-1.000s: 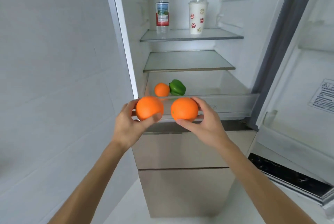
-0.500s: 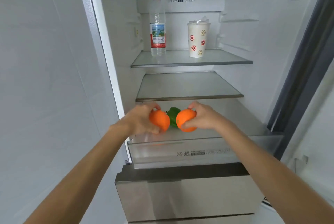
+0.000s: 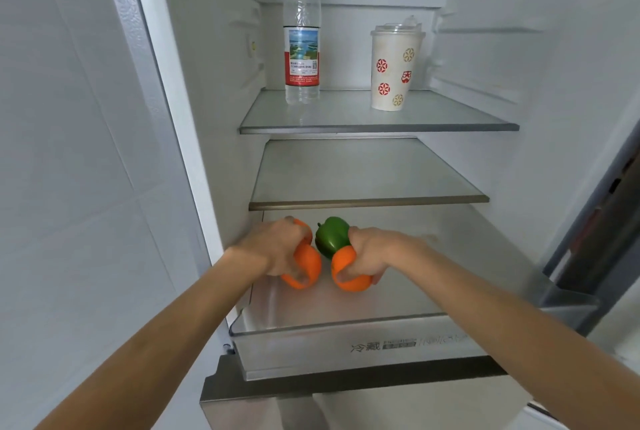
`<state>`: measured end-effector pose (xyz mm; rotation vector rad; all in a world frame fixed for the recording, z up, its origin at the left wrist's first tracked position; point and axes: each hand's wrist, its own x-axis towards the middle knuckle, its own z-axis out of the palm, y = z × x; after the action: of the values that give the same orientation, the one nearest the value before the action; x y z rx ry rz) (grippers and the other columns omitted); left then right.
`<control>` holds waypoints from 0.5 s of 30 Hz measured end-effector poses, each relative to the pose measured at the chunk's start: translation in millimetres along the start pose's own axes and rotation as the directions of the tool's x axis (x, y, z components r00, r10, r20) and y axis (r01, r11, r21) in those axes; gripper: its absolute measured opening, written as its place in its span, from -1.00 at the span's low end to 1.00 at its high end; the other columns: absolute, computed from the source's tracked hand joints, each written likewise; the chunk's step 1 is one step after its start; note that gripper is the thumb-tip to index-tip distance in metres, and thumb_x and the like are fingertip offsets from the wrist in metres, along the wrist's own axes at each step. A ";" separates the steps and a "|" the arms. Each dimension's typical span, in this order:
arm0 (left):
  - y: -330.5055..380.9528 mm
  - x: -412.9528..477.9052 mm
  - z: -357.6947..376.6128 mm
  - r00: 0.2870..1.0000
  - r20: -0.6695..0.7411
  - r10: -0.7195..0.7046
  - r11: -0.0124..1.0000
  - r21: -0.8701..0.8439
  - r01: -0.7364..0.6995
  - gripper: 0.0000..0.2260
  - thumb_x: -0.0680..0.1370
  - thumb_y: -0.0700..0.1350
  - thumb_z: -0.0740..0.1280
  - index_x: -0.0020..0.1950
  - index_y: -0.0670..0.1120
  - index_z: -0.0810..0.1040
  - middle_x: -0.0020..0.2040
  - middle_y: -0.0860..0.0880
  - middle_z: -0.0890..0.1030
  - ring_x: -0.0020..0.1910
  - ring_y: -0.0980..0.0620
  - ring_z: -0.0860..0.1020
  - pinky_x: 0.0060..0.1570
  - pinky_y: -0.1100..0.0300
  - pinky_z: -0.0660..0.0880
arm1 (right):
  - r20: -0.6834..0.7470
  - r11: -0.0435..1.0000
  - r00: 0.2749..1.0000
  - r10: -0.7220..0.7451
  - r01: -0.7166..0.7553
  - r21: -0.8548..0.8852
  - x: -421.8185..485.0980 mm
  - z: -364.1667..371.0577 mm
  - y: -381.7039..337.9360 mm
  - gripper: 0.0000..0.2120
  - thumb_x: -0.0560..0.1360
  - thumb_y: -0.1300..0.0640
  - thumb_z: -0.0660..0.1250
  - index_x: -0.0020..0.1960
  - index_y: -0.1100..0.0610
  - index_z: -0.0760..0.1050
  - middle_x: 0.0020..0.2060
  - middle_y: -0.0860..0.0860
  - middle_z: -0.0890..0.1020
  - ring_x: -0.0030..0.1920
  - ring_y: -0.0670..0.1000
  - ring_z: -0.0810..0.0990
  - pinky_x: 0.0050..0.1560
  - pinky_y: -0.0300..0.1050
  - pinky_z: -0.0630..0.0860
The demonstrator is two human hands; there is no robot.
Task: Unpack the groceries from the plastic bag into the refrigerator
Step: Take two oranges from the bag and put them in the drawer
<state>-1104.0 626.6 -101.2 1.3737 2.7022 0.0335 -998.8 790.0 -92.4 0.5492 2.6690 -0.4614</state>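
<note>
Nearest the camera, two bare forearms reach over the clear front wall of the crisper drawer (image 3: 346, 343), which stands pulled out at the bottom of the open refrigerator (image 3: 554, 117); the left hand (image 3: 277, 249) is wrapped over the top of one orange (image 3: 306, 268), and the right hand (image 3: 370, 254) is wrapped over another orange (image 3: 348, 273), both low in the drawer, at or just above its floor, though contact cannot be made out; the two fruits sit just beside each other without touching. This looks like the setting-down step for this pair; the next move calls for loosening both grips and lifting the hands clear without rolling the fruit. Just behind, between the hands, a green pepper (image 3: 330, 235) lies in the drawer; an orange edge peeks behind the left hand, what it is unclear. Above, the middle shelf (image 3: 367, 201) is bare; farther up, a water bottle (image 3: 302, 41) and a lidded paper cup (image 3: 394, 69) stand upright, well apart. The plastic bag is out of view.
</note>
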 end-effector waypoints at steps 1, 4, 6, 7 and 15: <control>0.7 -0.7 -0.7 1.000 0.001 0.008 1.000 -0.009 -0.008 -0.37 0.21 0.19 0.53 0.23 0.12 0.46 0.17 0.00 0.48 0.07 -0.08 0.53 -0.04 0.09 0.52 | 0.003 1.000 1.000 -0.019 0.019 -0.016 -1.5 1.8 -1.1 -0.19 0.37 -0.18 0.50 0.42 0.19 0.23 0.22 0.14 0.53 -0.10 0.11 0.73 0.03 0.04 0.65; 2.6 -7.8 -3.4 1.000 0.025 0.011 0.999 -0.035 -0.010 -0.38 0.17 0.17 0.54 0.19 0.12 0.45 0.17 0.02 0.47 0.06 -0.07 0.54 0.01 0.00 0.55 | 0.002 0.997 0.998 -0.061 0.061 -0.045 -4.9 3.4 -3.0 -0.12 0.39 -0.24 0.46 0.47 0.18 0.17 0.25 0.15 0.52 -0.08 0.09 0.73 0.06 0.02 0.64; 3.7 -13.8 -3.7 0.999 0.031 0.008 0.999 -0.051 -0.007 -0.37 0.16 0.16 0.54 0.18 0.12 0.44 0.16 0.02 0.46 0.05 -0.07 0.53 0.01 -0.03 0.56 | 0.006 0.996 0.998 -0.062 0.063 -0.061 -7.6 3.0 -3.9 -0.10 0.39 -0.25 0.45 0.51 0.15 0.12 0.29 0.16 0.50 -0.05 0.12 0.71 0.08 0.05 0.63; 4.6 -16.9 -3.3 0.999 0.033 0.009 0.999 -0.052 -0.007 -0.37 0.18 0.14 0.55 0.19 0.12 0.44 0.16 0.01 0.46 0.05 -0.07 0.53 0.02 -0.03 0.56 | 0.006 0.994 0.998 -0.062 0.062 -0.085 -10.5 2.7 -4.5 -0.11 0.40 -0.24 0.44 0.51 0.15 0.13 0.29 0.17 0.50 -0.02 0.14 0.69 0.08 0.06 0.63; 22.0 -72.8 -30.3 0.988 -0.118 -0.104 0.990 -0.111 0.091 -0.55 0.45 0.09 0.42 0.31 0.08 0.47 0.14 0.00 0.54 0.16 -0.05 0.50 0.16 0.02 0.47 | -0.289 0.952 0.907 -0.305 0.290 -0.095 -62.8 3.1 0.3 -0.56 0.51 -0.07 0.37 0.27 0.18 0.49 0.17 0.16 0.60 0.15 0.16 0.58 0.18 0.07 0.52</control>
<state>-1047.0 581.8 -63.2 1.2479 2.8182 0.2574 -944.2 769.6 -68.9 0.2058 3.0683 -0.4195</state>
